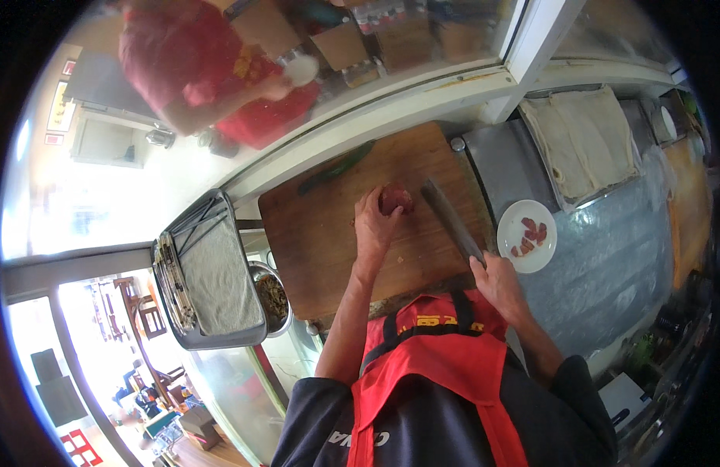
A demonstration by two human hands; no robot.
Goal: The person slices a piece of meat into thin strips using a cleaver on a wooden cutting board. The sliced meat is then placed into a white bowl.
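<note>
My left hand (pixel 372 225) grips a piece of dark red meat (pixel 396 199) on the wooden cutting board (pixel 325 251), fingers curled around its left side. In my right hand (pixel 500 283) is the handle of a cleaver (pixel 450 219). Its long dark blade points away from me over the board's right part, apart from the meat. A white plate (pixel 526 265) with several slices of meat (pixel 533 232) lies to the right of the board. Near the board's far edge rests a long green vegetable (pixel 336 168), perhaps a cucumber or pepper.
Left of the board stand a cloth-lined tray (pixel 220 280) with skewer-like sticks and a metal bowl (pixel 272 298) of chopped food. A folded cloth (pixel 587 140) lies at the far right on the metal counter (pixel 593 280). Behind the window frame (pixel 360 125) a person (pixel 190 70) holds something white.
</note>
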